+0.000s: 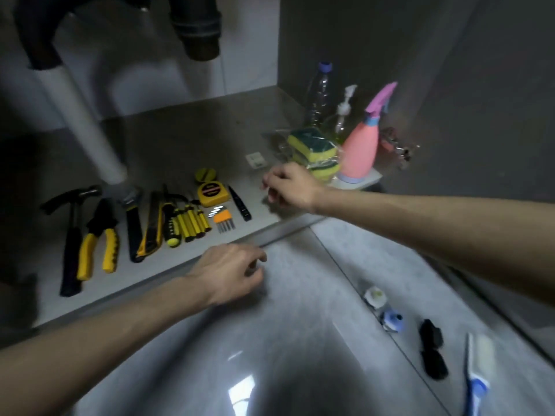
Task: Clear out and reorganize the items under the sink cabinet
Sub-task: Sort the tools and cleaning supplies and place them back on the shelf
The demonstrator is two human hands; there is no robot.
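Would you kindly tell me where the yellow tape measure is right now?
In the head view, the yellow tape measure lies on the cabinet floor, centre-left, between the screwdrivers and the right hand.

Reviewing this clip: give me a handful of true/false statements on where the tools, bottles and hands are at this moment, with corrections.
1. The hammer lies at the left end of the tool row. True.
2. The pink spray bottle lies on its side. False: it stands upright.
3. The sponges sit just left of the spray bottle. True.
4. The left hand grips the pliers. False: it is near the cabinet edge, away from them.
5. The right hand is inside the cabinet, right of the tape measure. True.
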